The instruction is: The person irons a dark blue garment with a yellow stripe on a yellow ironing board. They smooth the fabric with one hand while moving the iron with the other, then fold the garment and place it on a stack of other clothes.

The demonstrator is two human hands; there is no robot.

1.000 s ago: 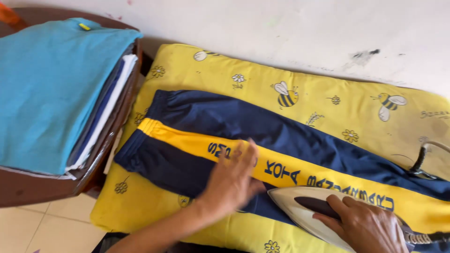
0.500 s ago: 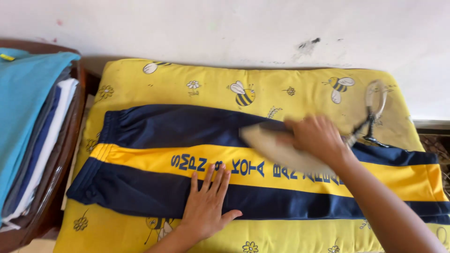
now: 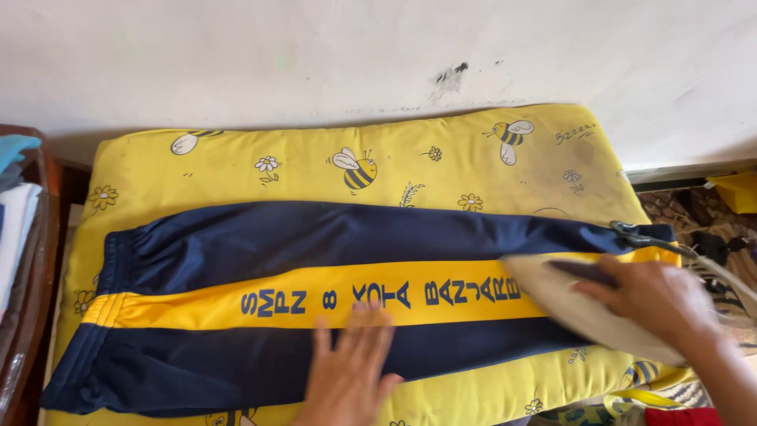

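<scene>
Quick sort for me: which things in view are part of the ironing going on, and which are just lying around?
In use:
right hand gripping the iron
left hand flat on the navy and yellow track pants
yellow bee-print pad under the pants

Lying about:
folded clothes stacked at the left edge
yellow item at the far right

Bright, even daylight, soft shadows; both hands and the iron (image 3: 587, 304) blur, probably from motion.

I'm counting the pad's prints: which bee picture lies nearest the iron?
The bee at the pad's far right, above the iron; the middle bee is farther left.
</scene>
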